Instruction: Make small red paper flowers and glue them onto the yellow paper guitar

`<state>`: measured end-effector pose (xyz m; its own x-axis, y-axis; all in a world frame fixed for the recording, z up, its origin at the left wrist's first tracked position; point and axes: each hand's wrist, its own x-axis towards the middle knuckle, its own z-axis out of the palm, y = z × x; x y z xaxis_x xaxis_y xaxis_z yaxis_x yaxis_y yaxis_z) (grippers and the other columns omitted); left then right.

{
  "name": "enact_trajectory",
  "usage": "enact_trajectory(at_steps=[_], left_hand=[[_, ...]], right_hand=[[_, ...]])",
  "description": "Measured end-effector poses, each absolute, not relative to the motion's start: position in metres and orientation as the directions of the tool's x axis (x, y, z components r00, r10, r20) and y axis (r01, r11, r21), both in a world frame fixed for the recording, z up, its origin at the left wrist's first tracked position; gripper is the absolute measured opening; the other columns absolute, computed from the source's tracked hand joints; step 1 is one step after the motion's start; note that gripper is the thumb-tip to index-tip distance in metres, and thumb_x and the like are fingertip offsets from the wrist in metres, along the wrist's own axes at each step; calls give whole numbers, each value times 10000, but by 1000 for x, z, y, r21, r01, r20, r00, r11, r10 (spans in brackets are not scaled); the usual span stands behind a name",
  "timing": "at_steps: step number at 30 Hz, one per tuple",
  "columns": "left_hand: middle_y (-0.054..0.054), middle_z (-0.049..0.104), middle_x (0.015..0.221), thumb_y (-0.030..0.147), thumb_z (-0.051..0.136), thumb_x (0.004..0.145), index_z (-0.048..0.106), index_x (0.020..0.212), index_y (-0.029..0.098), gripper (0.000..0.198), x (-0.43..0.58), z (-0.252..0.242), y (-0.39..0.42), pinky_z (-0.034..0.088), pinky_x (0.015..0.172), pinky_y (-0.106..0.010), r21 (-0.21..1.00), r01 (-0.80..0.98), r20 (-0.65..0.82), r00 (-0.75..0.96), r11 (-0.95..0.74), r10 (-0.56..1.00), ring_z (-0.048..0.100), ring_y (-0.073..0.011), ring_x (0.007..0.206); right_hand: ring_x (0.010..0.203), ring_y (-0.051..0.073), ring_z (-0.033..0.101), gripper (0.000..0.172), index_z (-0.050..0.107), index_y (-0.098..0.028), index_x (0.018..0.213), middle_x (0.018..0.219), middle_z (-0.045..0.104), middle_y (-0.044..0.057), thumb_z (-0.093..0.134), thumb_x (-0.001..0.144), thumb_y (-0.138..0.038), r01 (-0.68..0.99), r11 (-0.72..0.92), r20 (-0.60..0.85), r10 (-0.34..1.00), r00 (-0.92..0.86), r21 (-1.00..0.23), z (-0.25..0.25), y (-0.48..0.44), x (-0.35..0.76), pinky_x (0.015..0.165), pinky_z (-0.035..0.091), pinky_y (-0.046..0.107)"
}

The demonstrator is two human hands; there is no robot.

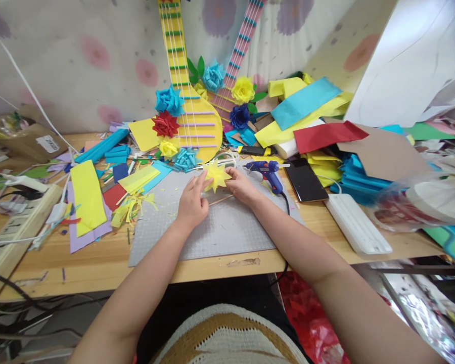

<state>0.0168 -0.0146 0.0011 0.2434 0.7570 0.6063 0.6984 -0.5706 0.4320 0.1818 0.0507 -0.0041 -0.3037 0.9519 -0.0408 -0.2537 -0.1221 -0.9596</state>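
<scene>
Between my two hands, above the grey cutting mat [167, 242], is a yellow paper flower cutout [217, 176] with pointed petals. My left hand [192, 199] has its fingers closed on the cutout's left side. On the right edge, my right hand [240, 186] pinches a petal. A thin stick [220, 200] lies on the mat below the cutout. Just right of my right hand stands a blue glue gun [268, 172], its nozzle pointing right. Behind the cutout leans a yellow paper guitar [200, 129] decorated with a red paper flower [165, 124] and blue ones.
A black phone [306, 180] and a white power strip [358, 222] lie to the right. Coloured paper [307, 103] is heaped at the back right. Yellow strips [88, 197] and scraps cover the left. A wooden-edged socket strip [18, 222] and cables run along the left edge.
</scene>
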Motion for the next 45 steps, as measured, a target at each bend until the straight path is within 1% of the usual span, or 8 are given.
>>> enact_trajectory(at_steps=[6,12,20,26,30,33,37,45], left_hand=[[-82,623,1254,-47,402,618,230,1448,189,880,17,2,-16,348,1099,-428,432,700,626,221,-569,748,447,-200,1303],[-67,673,1164,-40,418,610,281,1427,192,860,18,2,-16,332,1111,-442,435,706,606,229,-559,762,481,-213,1274],[-97,624,1233,-39,412,646,171,1459,215,886,17,5,-18,387,1057,-423,541,635,641,112,-551,759,458,-209,1292],[-162,358,1472,106,608,673,193,1445,194,881,20,-5,-9,270,1128,-487,422,692,640,230,-585,733,274,-286,1398],[-139,496,1365,190,609,754,307,1385,211,700,23,-5,-6,366,1070,-436,529,692,607,96,-492,789,447,-248,1293],[-97,639,1163,216,566,804,402,1309,215,531,20,-4,-6,463,957,-361,710,571,524,-38,-412,851,603,-193,1102],[-57,690,915,212,584,764,482,1181,190,430,13,-6,0,528,792,-293,946,226,288,-264,-231,921,676,-158,872],[-35,685,843,146,602,661,500,1078,187,431,10,3,8,544,670,-271,983,-182,-69,-411,-7,909,687,-162,752]], right_hand=[[739,121,591,349,483,-238,760,779,586,-58,691,486,-183,-355,-196,-85,949,-304,-914,0,49,182,738,491,299],[795,137,611,368,511,-226,805,800,613,-42,728,513,-176,-390,-223,-94,942,-322,-894,0,49,184,766,481,310],[788,136,600,370,523,-222,763,825,628,-30,761,482,-189,-398,-247,-128,944,-303,-884,7,46,184,741,506,301],[813,140,600,338,533,-213,764,841,626,-18,756,513,-171,-393,-266,-126,929,-347,-880,7,44,180,746,501,312],[787,123,596,288,520,-199,751,800,596,-30,749,578,-182,-380,-252,-86,910,-405,-890,7,42,179,739,496,315],[784,122,610,296,534,-198,775,808,603,-27,769,597,-234,-348,-268,-79,878,-472,-899,9,41,182,744,516,314],[819,146,636,345,539,-200,791,846,638,0,795,587,-308,-331,-283,-84,859,-505,-900,14,43,189,745,537,316],[825,129,606,335,526,-207,783,855,597,-11,780,589,-306,-283,-148,-43,937,-346,-948,14,50,195,700,523,280]])
